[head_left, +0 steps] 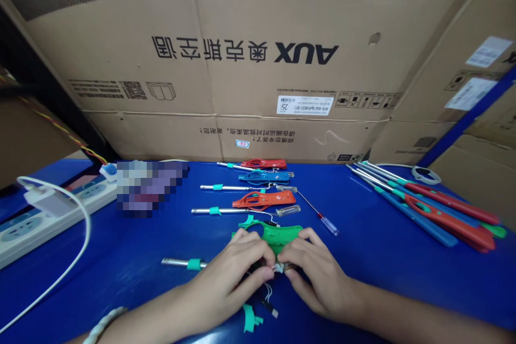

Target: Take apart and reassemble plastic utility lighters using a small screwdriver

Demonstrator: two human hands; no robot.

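Teal piece [252, 319] lies toward the near edge of worktop [133, 258]; I see left hand [237, 260] and right hand [320, 271] closely pinching small whitish part [278, 267]; uneven pressure could eject it.

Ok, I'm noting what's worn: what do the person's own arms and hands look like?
The left hand and right hand are ungloved, and no sleeves show. A pale, twisted, cord-like bracelet crosses the left forearm; the right forearm is bare where visible.
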